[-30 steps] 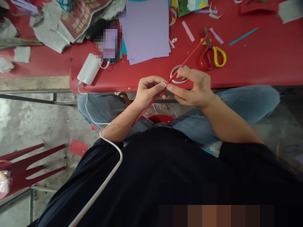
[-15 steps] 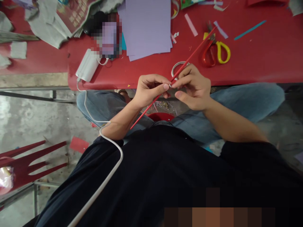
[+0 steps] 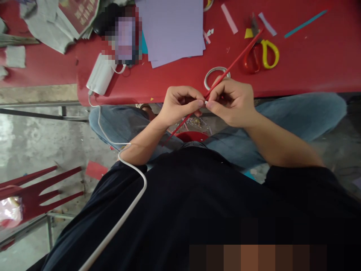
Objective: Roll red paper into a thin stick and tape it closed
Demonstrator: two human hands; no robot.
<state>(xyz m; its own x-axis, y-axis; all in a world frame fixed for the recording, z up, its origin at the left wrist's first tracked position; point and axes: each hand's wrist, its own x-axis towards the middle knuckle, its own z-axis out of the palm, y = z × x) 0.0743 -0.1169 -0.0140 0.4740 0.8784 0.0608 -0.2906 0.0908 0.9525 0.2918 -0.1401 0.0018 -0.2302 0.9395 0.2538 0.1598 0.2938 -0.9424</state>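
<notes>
A thin red stick (image 3: 241, 56) slants between my two hands, its upper end over the red table and its lower end by my lap. My left hand (image 3: 180, 105) is closed round its middle, thumb and fingers pinching it. My right hand (image 3: 232, 101) is closed too, thumb and forefinger pinching a small white piece (image 3: 206, 102) that touches the stick beside my left thumb. A white ring, like a tape roll (image 3: 207, 77), lies just behind my right hand. Scissors (image 3: 270, 56) with one red and one yellow handle rest to the right.
Purple paper sheets (image 3: 175, 34) lie on the red table (image 3: 310, 71), with a white power bank (image 3: 102, 77) to their left. Its white cable (image 3: 138, 177) runs across my left forearm. Paper strips (image 3: 306, 23) and newspaper (image 3: 50, 28) are scattered about. A red chair (image 3: 31, 203) stands at lower left.
My right hand's finger and thumb have come together on the small white piece. My left hand keeps its hold on the stick. The view has shifted slightly, so the table sits higher.
</notes>
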